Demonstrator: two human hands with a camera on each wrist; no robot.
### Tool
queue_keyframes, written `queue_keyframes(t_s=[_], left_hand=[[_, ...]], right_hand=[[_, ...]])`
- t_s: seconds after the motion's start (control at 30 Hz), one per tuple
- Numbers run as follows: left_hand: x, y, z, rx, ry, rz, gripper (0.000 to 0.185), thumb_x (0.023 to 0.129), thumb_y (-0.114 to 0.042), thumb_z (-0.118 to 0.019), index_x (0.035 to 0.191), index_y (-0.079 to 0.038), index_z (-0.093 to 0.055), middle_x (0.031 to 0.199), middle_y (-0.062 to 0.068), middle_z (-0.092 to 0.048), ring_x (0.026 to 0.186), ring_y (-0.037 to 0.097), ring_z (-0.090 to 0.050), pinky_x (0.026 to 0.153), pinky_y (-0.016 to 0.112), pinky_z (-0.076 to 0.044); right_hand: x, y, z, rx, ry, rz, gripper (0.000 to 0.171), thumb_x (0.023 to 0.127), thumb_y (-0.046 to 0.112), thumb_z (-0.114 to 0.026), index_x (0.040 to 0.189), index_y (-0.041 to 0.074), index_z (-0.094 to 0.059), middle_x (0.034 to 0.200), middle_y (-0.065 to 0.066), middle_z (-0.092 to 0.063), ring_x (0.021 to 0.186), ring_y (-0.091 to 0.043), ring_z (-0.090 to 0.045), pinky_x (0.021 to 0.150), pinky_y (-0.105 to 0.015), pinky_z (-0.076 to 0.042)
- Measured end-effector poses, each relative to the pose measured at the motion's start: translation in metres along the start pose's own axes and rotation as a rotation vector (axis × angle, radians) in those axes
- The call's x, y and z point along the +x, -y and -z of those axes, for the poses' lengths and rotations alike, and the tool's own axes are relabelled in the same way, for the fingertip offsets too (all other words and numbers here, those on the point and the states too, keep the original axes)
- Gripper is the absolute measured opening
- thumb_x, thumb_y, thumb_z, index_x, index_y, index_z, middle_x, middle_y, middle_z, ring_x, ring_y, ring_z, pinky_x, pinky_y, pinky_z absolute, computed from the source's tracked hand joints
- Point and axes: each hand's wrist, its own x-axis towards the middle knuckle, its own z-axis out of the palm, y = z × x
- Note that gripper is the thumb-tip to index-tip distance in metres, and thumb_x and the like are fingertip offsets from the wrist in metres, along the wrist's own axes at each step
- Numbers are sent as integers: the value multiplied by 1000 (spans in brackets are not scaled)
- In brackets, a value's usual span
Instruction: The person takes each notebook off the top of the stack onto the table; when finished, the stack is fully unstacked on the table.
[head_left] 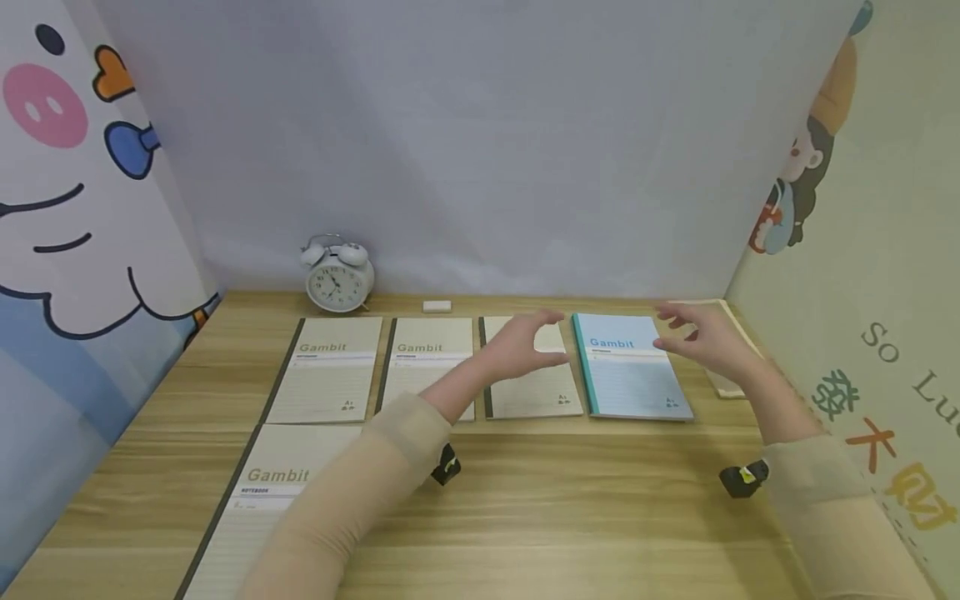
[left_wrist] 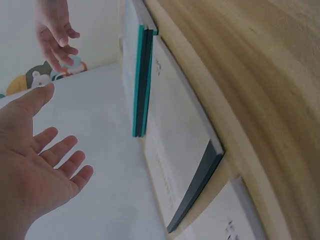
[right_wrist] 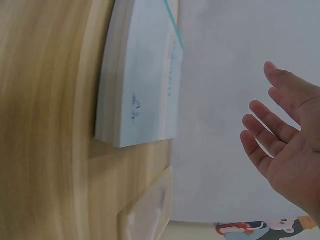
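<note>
A stack of notebooks topped by a blue one with a teal spine (head_left: 633, 375) lies on the table between my two hands. Dark and teal spines (left_wrist: 144, 85) show layered in the left wrist view. My left hand (head_left: 517, 346) hovers over a grey-covered notebook (head_left: 532, 396) just left of the stack, thumb and fingers spread apart, holding nothing. To the stack's right, my right hand (head_left: 708, 337) is raised with its fingers loosely bent and nothing in them. In the right wrist view, the pale page edges of the stack (right_wrist: 109, 100) face the camera.
More grey notebooks lie to the left, two in the back row (head_left: 330, 379) (head_left: 431, 333) and one nearer (head_left: 262, 492), partly behind my left sleeve. A white alarm clock (head_left: 337, 279) and a small white block (head_left: 437, 307) stand behind. A pale flat tray-like object (head_left: 727, 387) lies at the right.
</note>
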Motion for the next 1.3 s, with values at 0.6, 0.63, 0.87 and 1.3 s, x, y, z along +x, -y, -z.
queue_keyframes(t_s=[0.6,0.63,0.87,1.3], left_hand=[[27,2,-88,-117,119,180,94,83,-36,-72,152,-8,-14,156,7,-23,142,21,-24,114,31,-24],[27,1,-90,-98,121,187,95,83,-37,-72,152,-8,-13,156,7,-23,142,21,-24,114,31,-23],[28,-2,-96,-2,118,211,93,82,-42,-71,151,-10,-18,154,6,-27,142,20,-25,115,33,-19],[27,-3,-96,34,100,208,90,83,-41,-70,151,-10,-20,154,6,-28,141,19,-26,116,35,-17]], right_hand=[[-2,-62,-39,46,225,-186,81,87,39,-66,148,2,-26,148,-32,-23,130,-52,-30,103,-63,-28],[-2,-63,-40,38,226,-177,82,87,39,-66,147,1,-27,148,-32,-23,130,-51,-31,103,-62,-29],[-3,-65,-45,17,212,-109,77,87,33,-68,143,-6,-32,144,-35,-28,130,-51,-30,104,-60,-29],[-2,-65,-44,40,216,-139,76,88,32,-66,145,-3,-30,144,-34,-29,129,-50,-33,104,-60,-28]])
